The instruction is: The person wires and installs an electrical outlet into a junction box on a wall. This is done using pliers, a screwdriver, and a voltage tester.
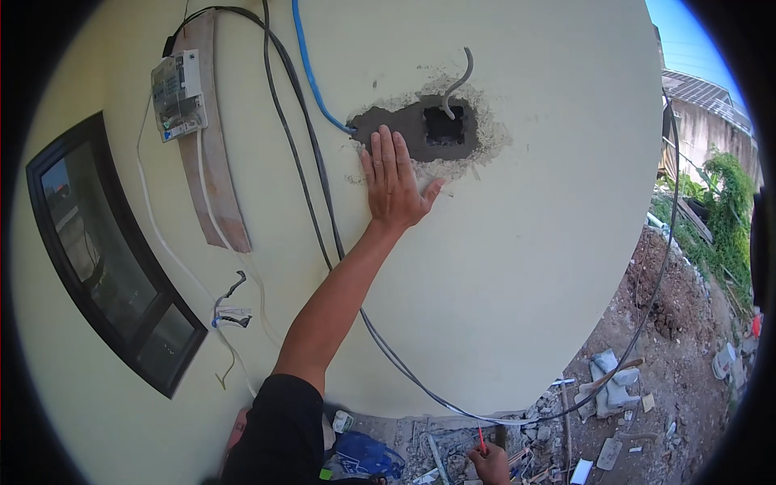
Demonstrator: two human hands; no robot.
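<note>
My left hand (392, 182) lies flat on the pale yellow wall, fingers stretched up and thumb out to the right. Its fingertips touch the lower edge of a dark grey mortar patch (408, 129). Set in the right part of that patch is a square black electrical box (444, 126), with a grey conduit (461, 85) sticking out of it. A blue conduit (311, 77) enters the patch's left end. Low in the view, my right hand (491, 466) is closed round a thin red tool (482, 440), whose exact kind I cannot make out.
An electric meter (179, 95) hangs on a wooden board (218, 162) at the left, above a dark-framed window (113, 259). Black cables (311, 153) loop down the wall and across to the right. Loose wires (230, 311) poke out lower left. Rubble (630, 404) covers the ground.
</note>
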